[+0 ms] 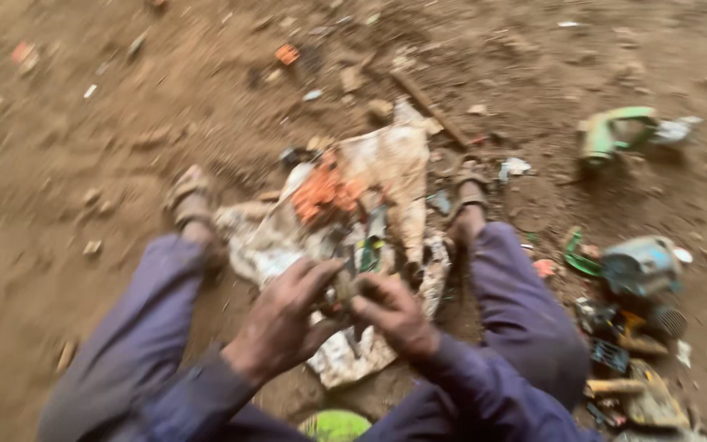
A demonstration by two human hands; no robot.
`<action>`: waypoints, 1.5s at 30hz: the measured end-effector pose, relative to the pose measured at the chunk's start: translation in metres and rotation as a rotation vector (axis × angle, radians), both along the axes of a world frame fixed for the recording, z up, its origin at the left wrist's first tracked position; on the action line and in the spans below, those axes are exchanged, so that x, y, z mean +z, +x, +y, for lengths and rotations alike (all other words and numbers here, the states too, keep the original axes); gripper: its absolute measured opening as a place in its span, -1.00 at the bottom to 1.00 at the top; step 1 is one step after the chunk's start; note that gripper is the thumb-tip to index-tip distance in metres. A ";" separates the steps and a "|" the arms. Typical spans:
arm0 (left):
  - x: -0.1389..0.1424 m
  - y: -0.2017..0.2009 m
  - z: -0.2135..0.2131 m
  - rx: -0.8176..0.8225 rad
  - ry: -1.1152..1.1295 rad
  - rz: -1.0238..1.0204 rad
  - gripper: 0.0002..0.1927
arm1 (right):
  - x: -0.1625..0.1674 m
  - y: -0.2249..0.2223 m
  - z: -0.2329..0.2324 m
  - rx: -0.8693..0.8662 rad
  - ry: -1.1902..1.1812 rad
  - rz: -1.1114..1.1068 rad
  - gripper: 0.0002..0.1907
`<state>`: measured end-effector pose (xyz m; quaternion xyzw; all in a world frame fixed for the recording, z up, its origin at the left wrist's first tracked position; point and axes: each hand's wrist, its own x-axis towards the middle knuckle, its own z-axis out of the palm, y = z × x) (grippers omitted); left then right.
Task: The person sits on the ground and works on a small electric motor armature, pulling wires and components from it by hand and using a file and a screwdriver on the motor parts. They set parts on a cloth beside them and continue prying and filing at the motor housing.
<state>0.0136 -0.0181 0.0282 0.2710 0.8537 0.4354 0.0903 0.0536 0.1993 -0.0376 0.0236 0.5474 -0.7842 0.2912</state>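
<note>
Brown dirt ground (83, 245) lies under me; my left hand (284, 319) and right hand (394, 315) both grip a small, dark, grimy part (345, 288) at lower centre, blurred

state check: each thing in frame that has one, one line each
Left hand: closed on small dark grimy part.
Right hand: gripping the same part.
Dirty white cloth sheet: spread crumpled on the dirt, orange pieces piled on it.
Green plastic tool housing: lying on its side.
Grey-blue motor casing: lying among scrap parts.
</note>
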 end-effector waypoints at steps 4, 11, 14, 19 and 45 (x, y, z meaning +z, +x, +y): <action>-0.005 -0.004 -0.003 -0.017 0.002 -0.016 -0.22 | 0.009 -0.010 0.003 0.012 -0.174 -0.007 -0.78; -0.008 0.002 0.005 0.061 -0.079 0.053 -0.22 | 0.019 -0.007 -0.002 -0.187 0.043 0.008 -0.78; -0.010 0.003 0.009 0.103 -0.115 0.085 -0.19 | 0.025 -0.006 -0.001 -0.220 0.055 0.015 -0.72; -0.013 -0.003 0.012 0.124 -0.183 0.051 -0.14 | 0.028 -0.015 -0.004 -0.229 0.106 0.064 -0.71; -0.002 -0.004 -0.004 0.144 -0.161 0.195 -0.19 | 0.031 -0.020 -0.024 -0.220 0.142 0.091 -0.79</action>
